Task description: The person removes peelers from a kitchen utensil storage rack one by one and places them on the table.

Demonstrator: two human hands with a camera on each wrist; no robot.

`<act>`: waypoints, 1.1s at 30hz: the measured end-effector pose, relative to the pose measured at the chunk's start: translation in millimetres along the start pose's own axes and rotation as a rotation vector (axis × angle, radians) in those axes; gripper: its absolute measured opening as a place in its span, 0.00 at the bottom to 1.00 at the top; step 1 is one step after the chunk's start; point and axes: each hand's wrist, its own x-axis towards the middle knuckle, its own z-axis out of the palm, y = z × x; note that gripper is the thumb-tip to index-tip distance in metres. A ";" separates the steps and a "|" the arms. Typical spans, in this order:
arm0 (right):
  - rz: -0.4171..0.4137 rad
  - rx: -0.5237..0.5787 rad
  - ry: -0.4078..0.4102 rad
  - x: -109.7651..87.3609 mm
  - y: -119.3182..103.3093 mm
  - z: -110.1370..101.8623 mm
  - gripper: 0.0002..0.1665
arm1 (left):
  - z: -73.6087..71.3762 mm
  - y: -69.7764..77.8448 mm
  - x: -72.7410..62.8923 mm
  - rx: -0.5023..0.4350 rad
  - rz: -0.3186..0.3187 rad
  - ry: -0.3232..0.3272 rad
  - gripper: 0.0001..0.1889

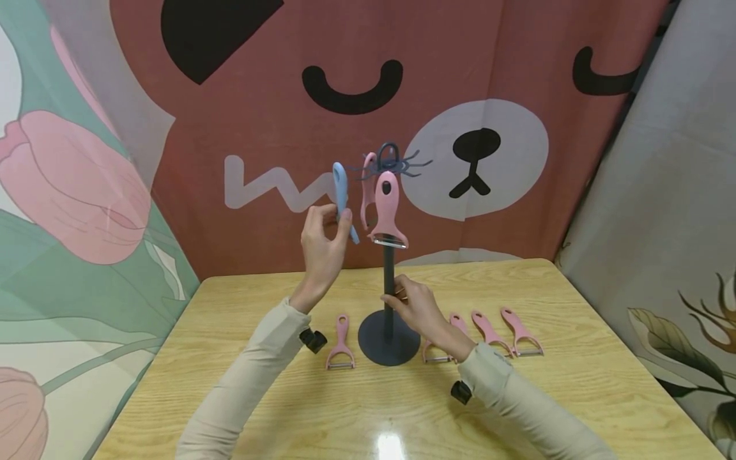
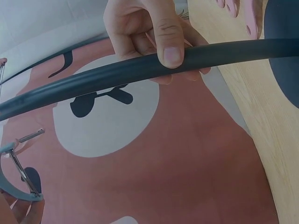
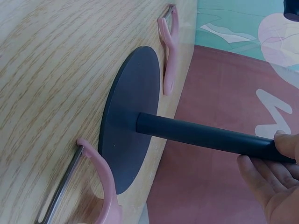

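Note:
My left hand [image 1: 322, 249] pinches a light blue peeler [image 1: 340, 182] upright between thumb and fingers, just left of the stand's hooks [image 1: 411, 167]. The peeler's blade end shows at the lower left of the left wrist view. My right hand [image 1: 424, 310] grips the dark pole [image 1: 389, 271] of the utensil stand, thumb on the near side, above the round base [image 1: 376, 348]. Two pink peelers hang from the hooks by their handle holes: one facing front [image 1: 388, 203], the other edge-on [image 1: 367, 195] behind and to its left.
On the wooden table [image 1: 276, 396] a pink peeler [image 1: 342, 332] lies left of the base. Several more lie to the right, one of them a pink peeler [image 1: 517, 326] at the far end, others partly behind my right hand. A bear-print curtain [image 1: 259, 230] hangs behind.

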 end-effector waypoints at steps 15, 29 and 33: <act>-0.003 0.012 -0.005 -0.3 -0.4 -0.2 0.11 | -7.2 35.7 1.1 0.013 -0.020 0.007 0.07; 0.000 0.004 -0.007 0.0 0.3 -0.5 0.11 | -11.8 31.7 -3.6 0.010 -0.035 0.021 0.06; 0.000 0.004 -0.006 -0.6 0.7 -0.5 0.10 | -13.0 29.7 -4.9 0.018 -0.031 0.020 0.06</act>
